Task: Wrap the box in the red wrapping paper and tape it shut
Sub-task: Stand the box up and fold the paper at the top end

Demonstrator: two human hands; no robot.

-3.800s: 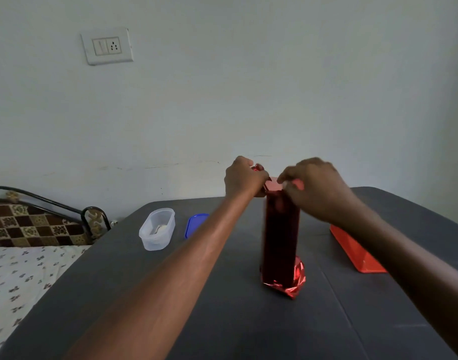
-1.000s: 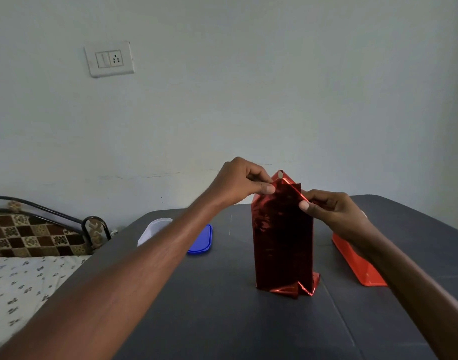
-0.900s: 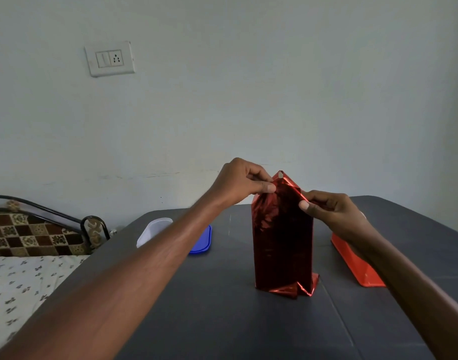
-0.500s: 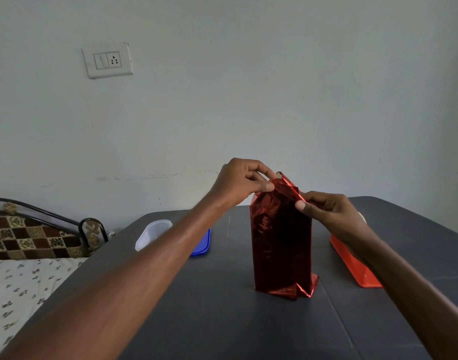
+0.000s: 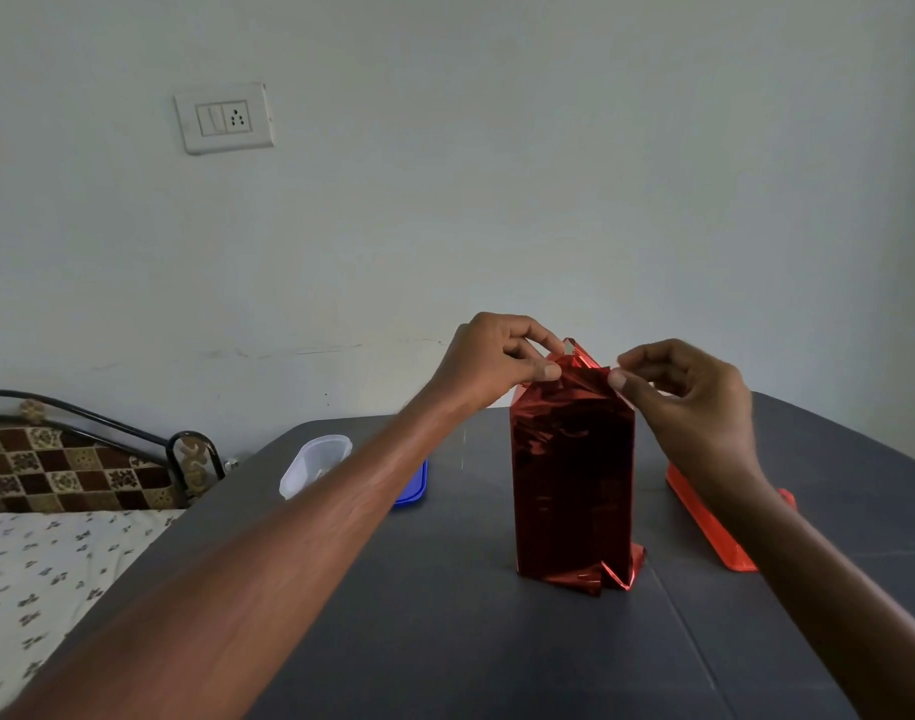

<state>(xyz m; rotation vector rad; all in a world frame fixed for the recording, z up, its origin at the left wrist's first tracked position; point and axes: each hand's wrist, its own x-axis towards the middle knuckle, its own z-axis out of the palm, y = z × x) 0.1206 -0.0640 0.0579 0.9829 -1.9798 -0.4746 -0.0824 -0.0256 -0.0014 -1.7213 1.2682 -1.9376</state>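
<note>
Your box [image 5: 572,480] stands upright near the middle of the tabletop [image 5: 471,641], already sheathed in the red wrapping paper [image 5: 575,387], which bunches loose at the top and crumples out in a small flap at the bottom right corner of the box. Your left hand [image 5: 489,363] pinches the paper at the top left of the box, thumb and fingers closed on the foil, so that grip is clamped on the paper. Your right hand [image 5: 689,392] does the same at the top right, thumb tip pressed against the fold, grip clamped on the paper too. Between your two hands a peak of paper sticks up. Toward the far left edge of the tabletop, partly behind your left forearm, a clear plastic tub [image 5: 315,462] sits beside a blue lid [image 5: 411,483]. Toward the right edge, behind your right wrist, lies a flat orange tray [image 5: 710,527]. Off the left edge of the tabletop is a bed [image 5: 45,574], and a switch plate [image 5: 224,118] hangs on the wall
</note>
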